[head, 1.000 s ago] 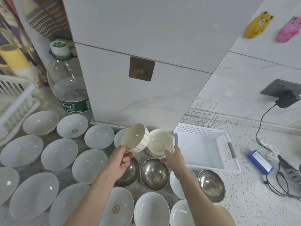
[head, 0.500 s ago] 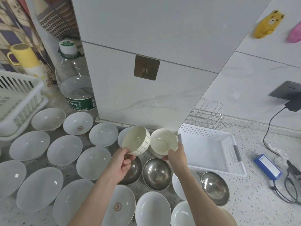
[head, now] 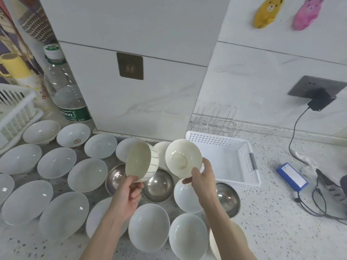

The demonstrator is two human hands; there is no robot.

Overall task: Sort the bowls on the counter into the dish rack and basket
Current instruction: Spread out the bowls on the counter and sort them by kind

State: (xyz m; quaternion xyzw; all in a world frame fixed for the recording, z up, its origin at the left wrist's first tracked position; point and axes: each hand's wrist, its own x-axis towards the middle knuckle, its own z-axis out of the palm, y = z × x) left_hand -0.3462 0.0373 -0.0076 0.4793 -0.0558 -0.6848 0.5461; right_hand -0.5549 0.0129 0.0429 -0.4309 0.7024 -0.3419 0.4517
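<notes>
My left hand (head: 129, 192) grips a cream bowl with thin blue stripes (head: 140, 162) by its lower rim, tilted with its opening toward me. My right hand (head: 201, 178) holds a plain cream bowl (head: 183, 158) by its rim, also tilted up, above the counter. Both bowls hang side by side over several white bowls (head: 87, 174) and steel bowls (head: 157, 185) spread on the counter. The white perforated basket (head: 242, 147) sits just right of my right hand. A white dish rack (head: 16, 107) stands at the far left edge.
A large water bottle (head: 65, 91) stands at the back left beside a yellow mug (head: 15, 65). A wire rack (head: 216, 121) is behind the basket. At the right lie a blue box (head: 292, 176), cables and a wall charger (head: 321, 99).
Both hands have lifted their bowls higher off the counter, and the right bowl has tilted up to face me. The bowls have drawn slightly apart.
</notes>
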